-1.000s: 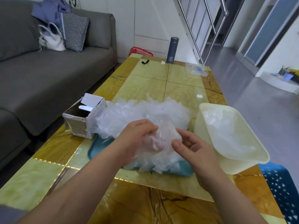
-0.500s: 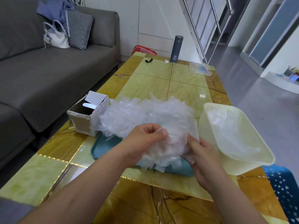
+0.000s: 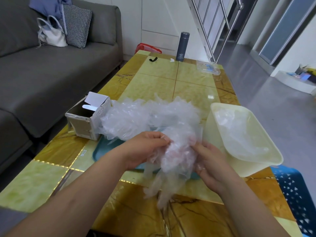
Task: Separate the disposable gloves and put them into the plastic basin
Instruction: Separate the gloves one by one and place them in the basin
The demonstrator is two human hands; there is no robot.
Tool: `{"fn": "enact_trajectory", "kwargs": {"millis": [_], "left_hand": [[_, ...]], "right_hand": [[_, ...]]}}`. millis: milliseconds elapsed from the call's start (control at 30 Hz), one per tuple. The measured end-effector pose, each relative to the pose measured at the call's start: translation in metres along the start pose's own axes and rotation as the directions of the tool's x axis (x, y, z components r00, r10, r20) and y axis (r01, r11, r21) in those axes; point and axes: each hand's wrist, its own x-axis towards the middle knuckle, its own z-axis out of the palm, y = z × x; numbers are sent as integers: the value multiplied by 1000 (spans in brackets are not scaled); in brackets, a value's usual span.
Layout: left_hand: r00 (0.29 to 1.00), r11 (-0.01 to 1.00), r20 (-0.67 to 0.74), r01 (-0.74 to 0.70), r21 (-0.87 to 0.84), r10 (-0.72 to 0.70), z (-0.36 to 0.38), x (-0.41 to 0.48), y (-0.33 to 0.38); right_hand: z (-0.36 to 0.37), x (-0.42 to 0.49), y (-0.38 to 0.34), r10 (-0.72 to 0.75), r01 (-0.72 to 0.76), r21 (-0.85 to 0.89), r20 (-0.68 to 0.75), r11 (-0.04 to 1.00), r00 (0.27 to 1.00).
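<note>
Nearest the person, both hands are raised just above the tabletop (image 3: 153,79), close together, each clamped on the same clump of gloves (image 3: 176,158). The left hand (image 3: 145,147) pinches its upper left edge with curled fingers; the right hand (image 3: 212,166) grips its right side, fingers partly hidden in the thin plastic. Loose glove fingers hang down below the hands. Just behind the clump, a larger pile of gloves (image 3: 140,117) lies heaped on a teal tray (image 3: 102,149). To the right, beside the right hand, stands the cream basin (image 3: 256,162) with a few gloves inside. An open cardboard box (image 3: 85,120) touches the pile's left side. A dark bottle (image 3: 182,47) stands at the tabletop's far end.
</note>
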Motion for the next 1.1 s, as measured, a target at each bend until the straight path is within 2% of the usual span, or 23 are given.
{"fn": "enact_trajectory", "kwargs": {"millis": [67, 133, 167, 267, 367, 567, 667, 733, 833, 900, 967, 1033, 1100], "left_hand": [[993, 992, -103, -40, 123, 53, 4, -2, 2], [951, 967, -246, -137, 214, 189, 8, -4, 5], [934, 953, -264, -176, 245, 240, 9, -6, 7], [964, 938, -152, -162, 308, 217, 19, -13, 6], [978, 931, -86, -151, 332, 189, 34, -11, 0], [964, 967, -192, -146, 209, 187, 20, -8, 4], [958, 995, -269, -84, 60, 97, 20, -8, 7], [978, 997, -199, -53, 64, 64, 22, -8, 8], [991, 978, -85, -89, 187, 107, 34, -11, 1], [979, 971, -124, -138, 194, 163, 40, -9, -4], [958, 972, -187, -198, 124, 219, 39, -6, -3], [954, 977, -212, -210, 28, 211, 30, -3, -2], [958, 982, -214, -190, 16, 190, 21, -1, 0]], "right_hand": [[0, -2, 0, -33, 34, -67, 16, 997, 999], [-2, -3, 0, -92, 89, -162, -13, 983, 996], [-2, -2, 0, -116, 107, -196, -34, 975, 993], [-3, 0, 1, -153, 129, -221, -94, 967, 984], [-2, 1, 3, -134, 118, -198, -73, 973, 988], [-2, 0, 1, -114, 95, -147, -126, 984, 985], [-1, 0, 2, -105, 84, -145, -140, 986, 985], [1, -1, 2, -119, 94, -168, -145, 981, 982], [1, -2, 3, -146, 110, -233, -143, 966, 979], [1, -3, 3, -145, 120, -218, -102, 968, 984], [0, -3, 3, -106, 95, -148, -65, 984, 992], [0, -4, 1, -66, 61, -82, -61, 995, 996], [-1, -4, -1, -42, 38, -53, -81, 998, 996]]}}
